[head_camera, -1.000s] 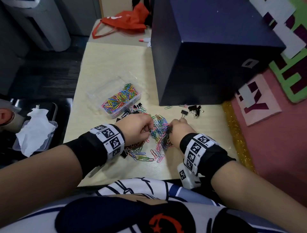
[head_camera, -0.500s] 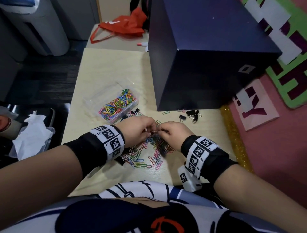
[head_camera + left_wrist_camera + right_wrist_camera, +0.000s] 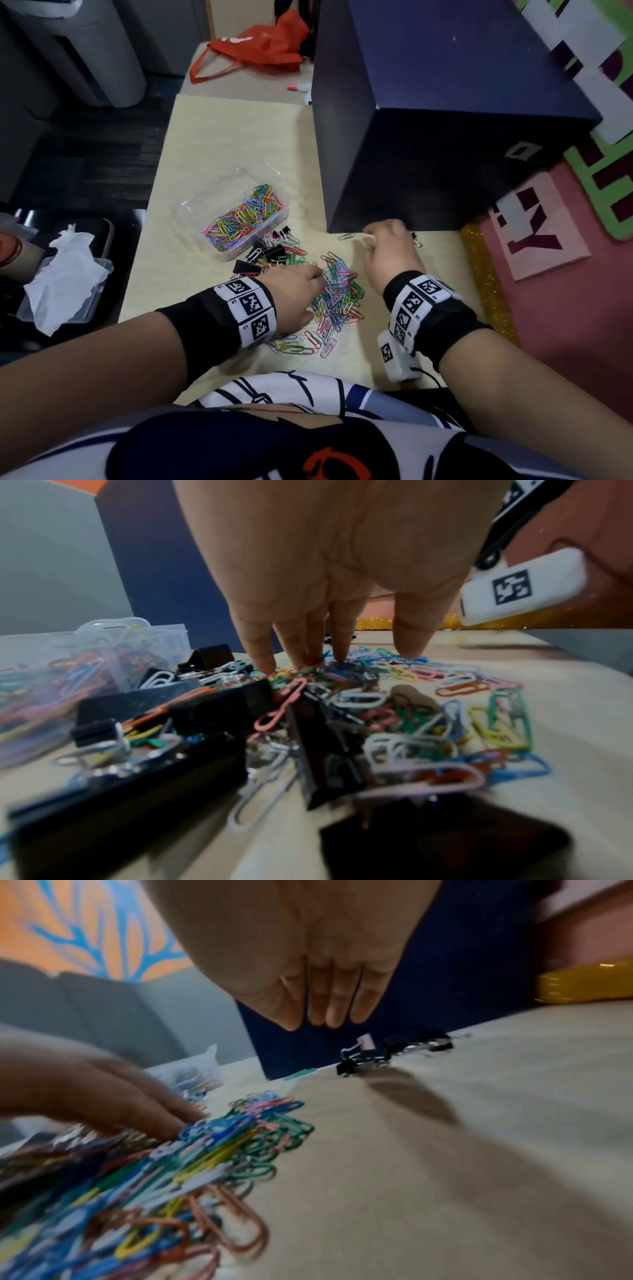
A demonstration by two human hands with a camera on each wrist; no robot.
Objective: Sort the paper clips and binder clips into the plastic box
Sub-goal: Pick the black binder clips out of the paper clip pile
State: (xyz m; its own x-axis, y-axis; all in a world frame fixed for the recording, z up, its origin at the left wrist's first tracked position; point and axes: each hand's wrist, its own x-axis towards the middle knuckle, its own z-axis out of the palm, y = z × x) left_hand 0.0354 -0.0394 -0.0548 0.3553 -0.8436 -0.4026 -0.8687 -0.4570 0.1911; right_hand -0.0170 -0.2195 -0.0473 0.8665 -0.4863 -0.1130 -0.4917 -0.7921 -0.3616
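A clear plastic box [image 3: 191,209] holding coloured paper clips stands at the table's left middle. In front of it lie several black binder clips [image 3: 270,251] [image 3: 219,710]. A loose pile of coloured paper clips [image 3: 342,301] [image 3: 212,1148] lies nearer me. My left hand [image 3: 317,277] [image 3: 335,658] touches the pile's left edge with straight fingertips [image 3: 409,653]. My right hand [image 3: 373,236] [image 3: 325,1023] hovers with straight, closed-up fingers and holds nothing. It is just over a small cluster of binder clips [image 3: 394,1050] at the foot of the dark blue box [image 3: 445,137].
The big dark blue box fills the table's far right. A single green paper clip [image 3: 346,236] lies by its base. A red bag [image 3: 267,48] sits on the table behind. Left of the table is a tray with crumpled tissue [image 3: 65,274]. A gold glitter strip [image 3: 486,281] edges the right side.
My right hand has left the paper clip pile and moved away to the far right, to the binder clips by the blue box. The left hand stays at the pile.
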